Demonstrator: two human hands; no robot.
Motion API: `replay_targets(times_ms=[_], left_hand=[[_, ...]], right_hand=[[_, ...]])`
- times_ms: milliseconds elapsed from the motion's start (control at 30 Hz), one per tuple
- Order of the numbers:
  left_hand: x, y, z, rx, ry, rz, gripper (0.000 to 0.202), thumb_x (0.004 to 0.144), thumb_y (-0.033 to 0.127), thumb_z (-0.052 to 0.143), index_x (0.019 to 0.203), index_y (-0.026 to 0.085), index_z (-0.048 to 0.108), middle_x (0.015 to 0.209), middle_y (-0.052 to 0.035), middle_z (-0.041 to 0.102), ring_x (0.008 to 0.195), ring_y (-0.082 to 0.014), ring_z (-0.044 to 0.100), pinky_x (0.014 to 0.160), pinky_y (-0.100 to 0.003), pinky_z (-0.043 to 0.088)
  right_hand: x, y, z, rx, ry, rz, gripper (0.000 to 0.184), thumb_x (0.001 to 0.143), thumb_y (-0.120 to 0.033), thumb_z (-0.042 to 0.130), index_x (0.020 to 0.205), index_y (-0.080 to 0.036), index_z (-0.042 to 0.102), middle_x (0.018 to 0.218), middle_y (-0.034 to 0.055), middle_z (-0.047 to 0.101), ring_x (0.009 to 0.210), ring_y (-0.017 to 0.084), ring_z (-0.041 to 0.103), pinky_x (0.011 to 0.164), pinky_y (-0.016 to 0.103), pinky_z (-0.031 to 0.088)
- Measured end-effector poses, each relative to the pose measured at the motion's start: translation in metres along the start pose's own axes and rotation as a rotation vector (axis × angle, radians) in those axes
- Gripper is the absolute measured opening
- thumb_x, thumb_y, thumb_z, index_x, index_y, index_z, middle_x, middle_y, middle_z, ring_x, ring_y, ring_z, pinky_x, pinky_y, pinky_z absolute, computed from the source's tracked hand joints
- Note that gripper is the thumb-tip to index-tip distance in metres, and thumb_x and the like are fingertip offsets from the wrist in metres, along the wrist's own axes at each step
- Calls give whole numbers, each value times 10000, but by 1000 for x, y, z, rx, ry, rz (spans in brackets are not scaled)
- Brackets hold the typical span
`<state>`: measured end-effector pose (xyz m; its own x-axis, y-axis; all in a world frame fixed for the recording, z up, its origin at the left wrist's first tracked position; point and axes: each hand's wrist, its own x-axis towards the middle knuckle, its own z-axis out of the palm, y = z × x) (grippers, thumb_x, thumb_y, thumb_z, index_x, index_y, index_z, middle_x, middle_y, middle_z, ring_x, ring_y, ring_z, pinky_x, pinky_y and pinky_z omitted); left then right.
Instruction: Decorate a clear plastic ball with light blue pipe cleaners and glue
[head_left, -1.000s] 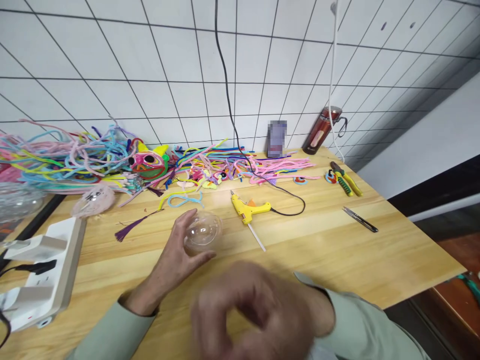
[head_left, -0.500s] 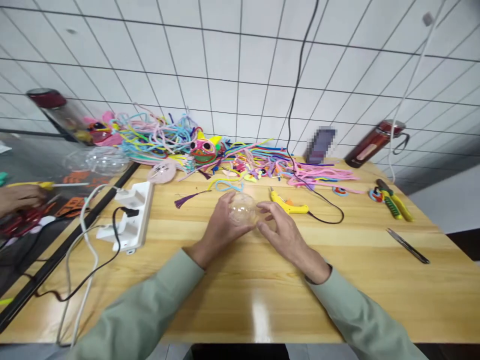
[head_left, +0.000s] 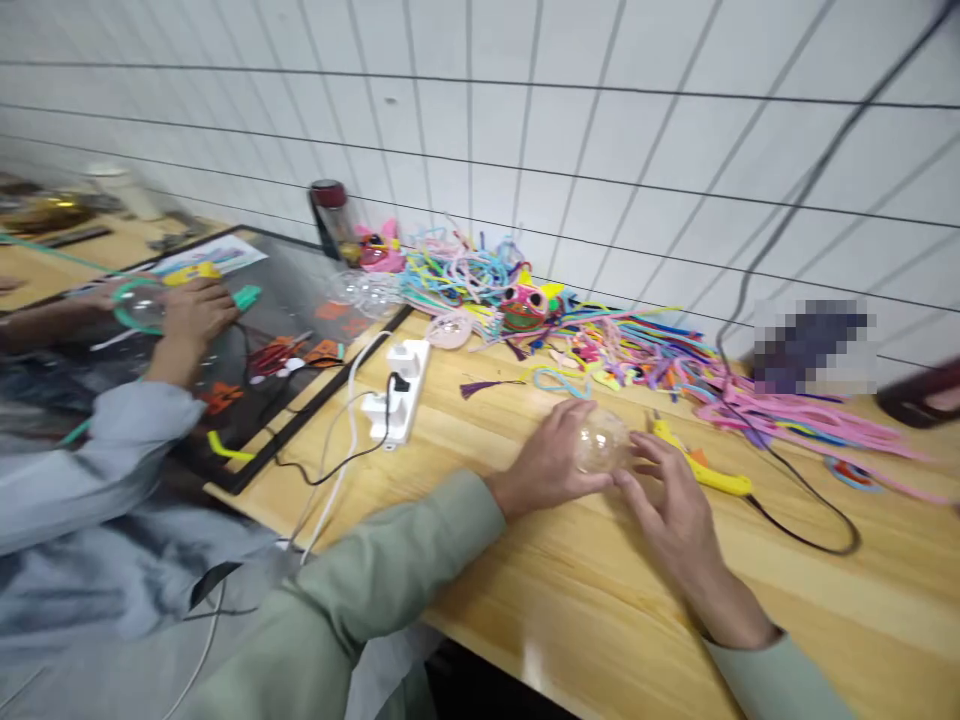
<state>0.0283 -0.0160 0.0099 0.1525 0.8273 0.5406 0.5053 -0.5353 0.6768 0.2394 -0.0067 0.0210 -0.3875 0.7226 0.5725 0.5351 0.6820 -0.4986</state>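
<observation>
While the clear plastic ball (head_left: 600, 448) sits on the worktop (head_left: 570, 600), both hands hold it between them. The left hand (head_left: 547, 462) cups it from 9 o'clock. The right hand (head_left: 675, 495) touches it from 4 o'clock. A yellow glue gun (head_left: 705, 475) lies at 3 o'clock.

Rear wall (head_left: 570, 130): white square tiles, dark grout lines. Worktop (head_left: 585, 610): light wooden table, adjoining a dark glass-topped surface (head_left: 292, 300) at left.

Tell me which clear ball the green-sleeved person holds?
The clear ball beside the yellow glue gun, between left hand and right hand; other clear balls sit farther left.
</observation>
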Motion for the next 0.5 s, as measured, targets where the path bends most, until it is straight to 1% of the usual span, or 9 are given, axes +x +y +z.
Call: replay_targets(times_ms=[100, 267, 367, 433, 500], left_hand=[[3, -2, 4, -3, 16, -13, 995, 808, 477, 871, 1584, 174, 326, 1556, -228, 508, 1525, -385, 464, 1298, -596, 410], [5, -3, 6, -26, 32, -30, 1078, 737, 530, 929, 1565, 123, 371, 1547, -251, 508, 1504, -390, 488, 1297, -565, 428], [11, -3, 7, -42, 29, -69, 1054, 729, 535, 931, 1559, 155, 405, 1545, -226, 521, 1479, -384, 519, 1268, -562, 465], [16, -4, 8, -40, 19, -80, 1012, 743, 536, 919, 1554, 179, 429, 1546, -208, 531, 1470, -381, 531, 1241, -563, 493], [21, -5, 9, -26, 2, -80, 1004, 751, 553, 913, 1554, 180, 441, 1564, -211, 523, 1487, -390, 517, 1229, -570, 501]], right_hand=[[1, 5, 1, -32, -3, -3, 466, 1036, -456, 644, 1449, -251, 577, 1384, 158, 683, 1094, 301, 747, 905, 496, 673], [2, 8, 0, -47, -25, 7, 501, 1035, -508, 620, 1457, -239, 586, 1376, 169, 685, 1119, 318, 753, 893, 492, 680], [2, 8, -1, -60, -50, 81, 567, 1022, -568, 607, 1483, -240, 578, 1418, 183, 671, 1070, 323, 767, 913, 521, 667], [2, 9, 0, -74, -66, 138, 654, 1008, -629, 587, 1528, -235, 548, 1464, 201, 649, 1053, 337, 771, 935, 553, 651], [2, 10, 0, -85, -83, 187, 744, 991, -688, 563, 1573, -227, 510, 1488, 216, 638, 1048, 355, 775, 956, 579, 636]])
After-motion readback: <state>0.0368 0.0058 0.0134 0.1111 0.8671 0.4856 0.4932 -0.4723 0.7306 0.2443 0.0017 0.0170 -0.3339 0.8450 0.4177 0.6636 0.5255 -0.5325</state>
